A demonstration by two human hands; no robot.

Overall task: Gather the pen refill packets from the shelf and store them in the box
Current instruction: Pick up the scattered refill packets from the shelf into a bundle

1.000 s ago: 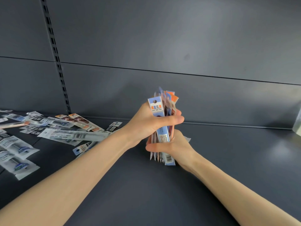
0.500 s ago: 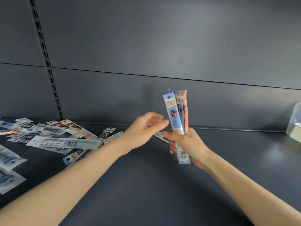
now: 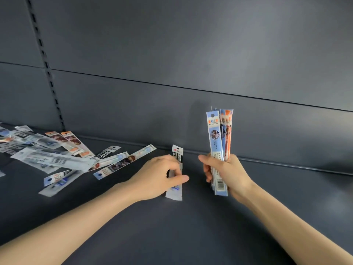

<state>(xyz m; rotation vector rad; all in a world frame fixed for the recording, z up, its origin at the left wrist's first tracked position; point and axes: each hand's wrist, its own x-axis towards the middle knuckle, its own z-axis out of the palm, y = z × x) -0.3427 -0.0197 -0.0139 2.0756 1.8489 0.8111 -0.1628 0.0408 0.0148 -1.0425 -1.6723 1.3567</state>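
My right hand (image 3: 227, 175) grips an upright bundle of pen refill packets (image 3: 219, 134), blue and orange, above the dark shelf (image 3: 191, 226). Just left of it, my left hand (image 3: 158, 178) pinches a single black-and-white refill packet (image 3: 177, 155) between thumb and fingers; the packet stands roughly upright with its lower end near the shelf. Several more refill packets (image 3: 57, 157) lie scattered flat on the shelf to the left. The box is not in view.
The shelf's dark grey back wall (image 3: 191, 73) rises right behind the hands, with a slotted upright (image 3: 47, 69) at the left. Bare shelf surface lies in front of and to the right of the hands.
My left hand let go of the bundle, moved down and left, and took hold of a single black-and-white packet. My right hand keeps the bundle upright, now alone.
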